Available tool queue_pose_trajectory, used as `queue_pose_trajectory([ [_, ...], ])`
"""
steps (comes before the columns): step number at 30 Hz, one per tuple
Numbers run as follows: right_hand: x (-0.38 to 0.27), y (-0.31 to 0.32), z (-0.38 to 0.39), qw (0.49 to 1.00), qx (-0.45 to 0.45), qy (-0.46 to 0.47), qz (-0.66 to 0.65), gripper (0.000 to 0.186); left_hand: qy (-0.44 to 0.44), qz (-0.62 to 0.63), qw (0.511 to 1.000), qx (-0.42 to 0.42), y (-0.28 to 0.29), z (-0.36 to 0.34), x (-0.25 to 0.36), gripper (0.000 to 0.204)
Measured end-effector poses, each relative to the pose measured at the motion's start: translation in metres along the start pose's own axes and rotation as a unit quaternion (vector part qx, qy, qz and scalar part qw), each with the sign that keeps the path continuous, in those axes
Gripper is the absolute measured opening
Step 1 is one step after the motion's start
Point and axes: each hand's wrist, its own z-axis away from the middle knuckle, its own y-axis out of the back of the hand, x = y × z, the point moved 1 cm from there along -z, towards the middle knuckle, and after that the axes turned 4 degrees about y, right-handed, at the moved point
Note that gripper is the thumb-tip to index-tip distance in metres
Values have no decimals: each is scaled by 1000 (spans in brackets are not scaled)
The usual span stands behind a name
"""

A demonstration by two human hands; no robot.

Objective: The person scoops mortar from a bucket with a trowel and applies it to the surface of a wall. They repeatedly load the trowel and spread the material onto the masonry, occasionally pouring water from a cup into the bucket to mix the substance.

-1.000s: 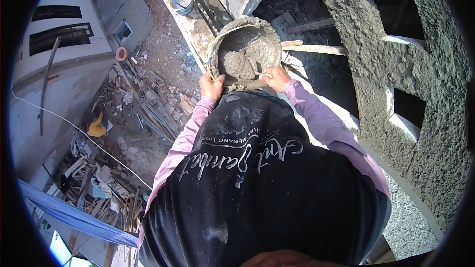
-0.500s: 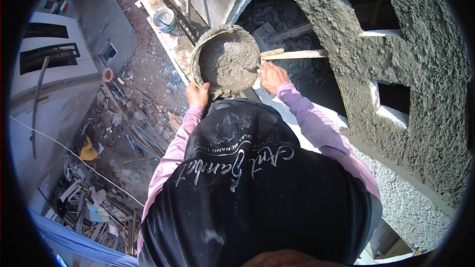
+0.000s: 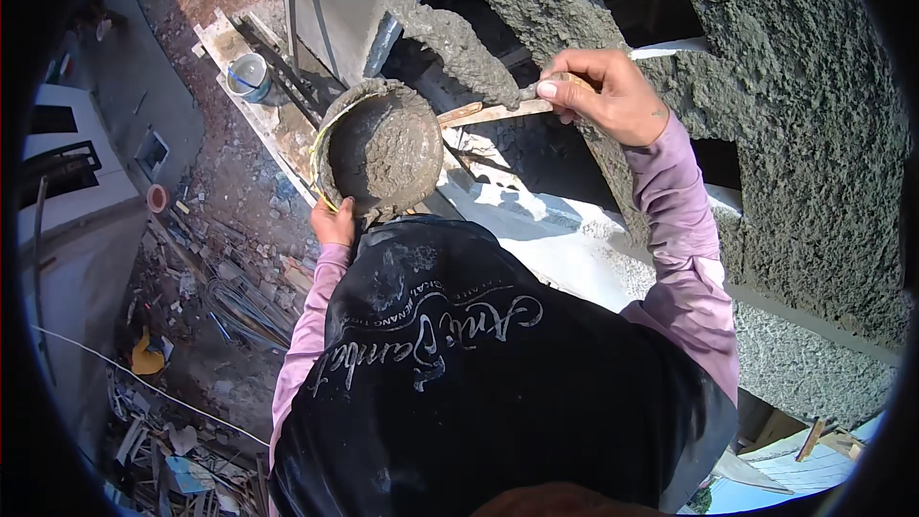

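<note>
My left hand (image 3: 333,222) is closed on the near left rim of a round, mortar-caked bucket (image 3: 381,87), tilted so that its inside shows. A yellow cord or handle runs down the bucket's left side to my fingers. Wet grey mortar (image 3: 394,155) lies inside it. Up and right of the bucket, my right hand (image 3: 617,101) grips the handle of a trowel (image 3: 528,92). Thick mortar (image 3: 459,50) covers its blade, which points to the upper left. Behind the trowel stands a roughly plastered wall (image 3: 814,153) with angular openings.
A wooden plank (image 3: 273,129) at the left carries a pale pail (image 3: 251,74) with a blue handle. Far below lies ground with rubble, coiled tubing (image 3: 244,302) and scrap wood. A thin wooden strip (image 3: 512,113) extends from behind the bucket toward the wall.
My right hand has risen from the bucket toward the wall on the right, lifting the trowel loaded with mortar. The bucket and my left hand sit further left and a little lower in view.
</note>
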Motion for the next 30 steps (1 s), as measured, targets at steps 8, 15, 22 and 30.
queue_pose_trajectory([
  [8, 77, 143, -37, 977, 92, -155, -113, 30, -3, -50, 999, -18, -4, -3, 11, 25],
  [15, -20, 122, 40, 935, 340, -45, 86, 30, -15, -76, 997, -9, 0, 2, 27, 26],
  [22, 172, -174, -56, 919, -46, -110, 376, 25, -16, -71, 997, -22, -6, -8, 28, 24],
  [30, 197, -223, -39, 943, 6, 51, 328, 23, -15, -62, 998, -19, -1, 3, 33, 25],
])
